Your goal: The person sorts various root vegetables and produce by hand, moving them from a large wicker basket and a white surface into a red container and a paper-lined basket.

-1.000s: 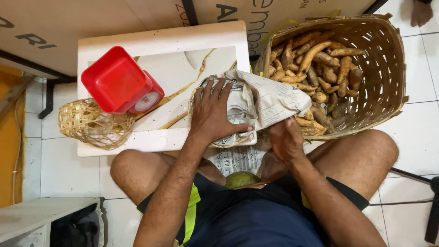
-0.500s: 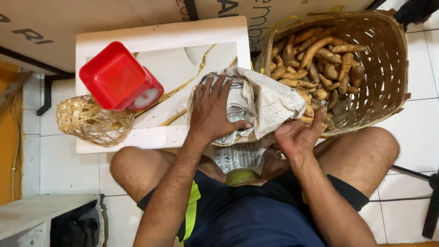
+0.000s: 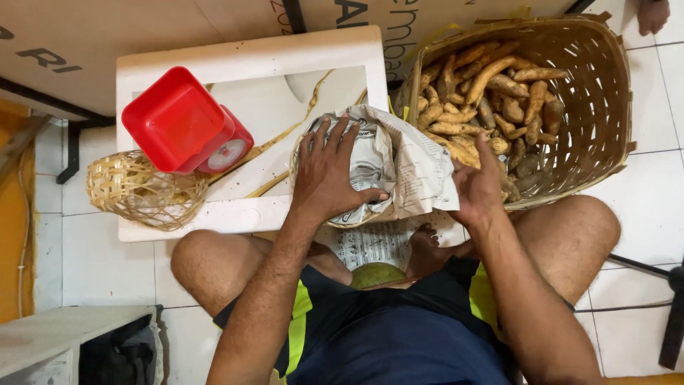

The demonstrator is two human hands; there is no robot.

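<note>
Just ahead of the seated person, the left hand [image 3: 329, 171] presses flat and open on newspaper [image 3: 399, 160] lining a small basket. Rightward, the right hand [image 3: 476, 187], fingers loose and empty, reaches into the big wicker basket [image 3: 605, 93] of tubers [image 3: 491, 93]; a red scale [image 3: 187, 122] stands left.

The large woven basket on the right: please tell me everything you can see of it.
The large woven basket is brown, of flat wicker-like strips with open gaps, and lies tipped with its open mouth toward the camera on the white tiled floor. Tan, elongated roots are piled inside. The right hand reaches over its near rim; crumpled newspaper overlaps its left edge.
</note>
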